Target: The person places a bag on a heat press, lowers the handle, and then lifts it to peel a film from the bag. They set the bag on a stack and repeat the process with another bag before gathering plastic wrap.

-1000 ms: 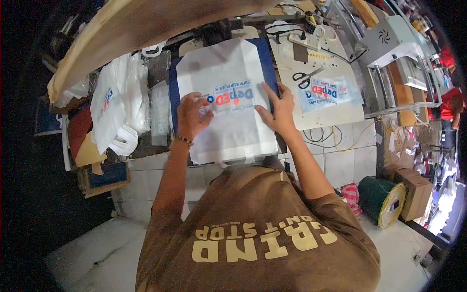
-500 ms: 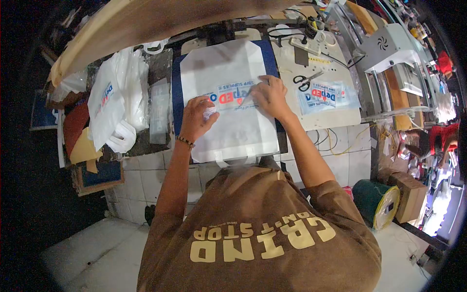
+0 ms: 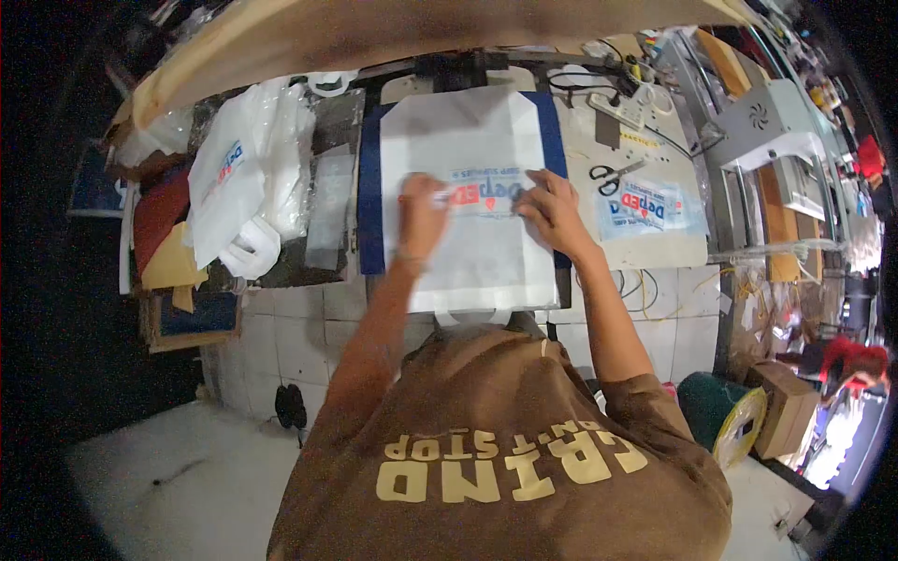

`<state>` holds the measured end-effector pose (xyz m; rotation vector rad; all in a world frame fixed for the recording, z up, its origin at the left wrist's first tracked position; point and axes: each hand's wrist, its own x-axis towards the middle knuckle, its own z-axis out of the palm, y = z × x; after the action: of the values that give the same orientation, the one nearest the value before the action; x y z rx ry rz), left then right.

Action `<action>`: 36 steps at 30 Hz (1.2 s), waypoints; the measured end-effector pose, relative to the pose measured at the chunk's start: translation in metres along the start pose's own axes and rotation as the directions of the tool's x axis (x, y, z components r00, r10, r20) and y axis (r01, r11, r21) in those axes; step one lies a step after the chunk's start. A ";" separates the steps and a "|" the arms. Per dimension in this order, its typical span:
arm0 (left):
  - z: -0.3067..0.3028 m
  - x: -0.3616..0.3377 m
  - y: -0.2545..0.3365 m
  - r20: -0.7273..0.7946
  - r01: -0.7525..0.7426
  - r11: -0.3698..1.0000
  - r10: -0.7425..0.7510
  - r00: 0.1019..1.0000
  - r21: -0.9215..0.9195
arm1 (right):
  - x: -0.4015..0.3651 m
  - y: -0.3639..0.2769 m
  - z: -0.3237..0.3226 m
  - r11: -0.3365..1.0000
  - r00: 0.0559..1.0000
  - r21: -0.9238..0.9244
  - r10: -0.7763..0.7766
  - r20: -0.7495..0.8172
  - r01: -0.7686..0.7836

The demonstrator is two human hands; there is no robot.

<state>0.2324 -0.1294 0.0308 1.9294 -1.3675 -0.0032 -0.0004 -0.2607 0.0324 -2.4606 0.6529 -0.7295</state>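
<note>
We are bending our left hand (image 3: 426,213) and right hand (image 3: 556,208) over a white bag (image 3: 468,266), which is lying flat beneath the fingers on a blue board (image 3: 369,201). Our left fingers are clenching around a small whitish wad (image 3: 440,198), though blur is hiding its detail. Our right fingers are curling down at the right end of a printed film (image 3: 482,193); we cannot tell whether they are pinching it or just touching it. The film is lying across the bag, between the two sets of fingers. The bag's loop handle (image 3: 472,318) is pointing towards us, nearer than the fingers. To the right of our right fingers, scissors (image 3: 610,177) are lying open on the desk (image 3: 645,254), just beyond more printed sheets (image 3: 652,211). Well to the left of our left fingers, a stack of white bags (image 3: 271,154) is resting beside a clear packet (image 3: 327,208).
</note>
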 end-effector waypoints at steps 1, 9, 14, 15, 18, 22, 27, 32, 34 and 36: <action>0.027 -0.006 0.010 -0.096 -0.133 0.990 0.129 0.987 -0.035 | -0.001 0.002 0.002 1.000 1.000 0.021 0.003 -0.020 -0.003; -0.018 0.012 -0.077 -0.198 0.096 0.986 -0.068 0.978 0.133 | -0.008 0.007 0.008 1.000 0.999 0.018 0.017 -0.045 -0.016; -0.084 0.015 -0.194 -0.313 0.069 0.966 0.013 0.950 0.248 | -0.007 0.006 0.007 0.999 0.999 -0.003 0.033 -0.028 -0.034; -0.093 0.016 -0.211 -0.353 0.108 0.929 0.026 0.935 0.354 | -0.006 0.006 0.007 1.000 0.999 0.007 0.029 -0.017 -0.029; -0.117 0.007 -0.217 -0.234 0.371 0.826 -0.295 0.926 0.425 | -0.005 0.004 0.003 0.999 0.999 0.016 0.035 -0.009 -0.035; -0.106 0.015 -0.142 -0.284 0.222 0.793 -0.064 0.957 0.568 | -0.003 0.001 0.003 0.996 0.996 0.062 0.061 -0.059 -0.058; -0.008 -0.005 0.033 0.107 -0.247 0.926 0.287 0.952 -0.286 | 0.005 -0.004 0.005 0.996 0.992 0.077 0.049 -0.118 -0.040; 0.026 -0.003 0.052 0.260 -0.254 0.953 0.291 0.921 -0.168 | 0.000 -0.002 0.018 0.998 0.971 0.053 0.058 -0.232 -0.047; 0.032 0.002 0.043 0.333 -0.225 0.964 0.259 0.906 -0.140 | -0.002 -0.006 0.020 0.998 0.967 0.045 0.060 -0.247 -0.050; 0.035 0.004 0.038 0.358 0.107 0.922 0.037 0.933 -0.373 | -0.008 -0.017 0.021 0.981 0.905 0.083 0.193 -0.380 -0.174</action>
<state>0.1888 -0.1579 0.0294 1.6627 -1.4324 -0.6311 0.0114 -0.2369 0.0232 -2.1873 0.9855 -1.1531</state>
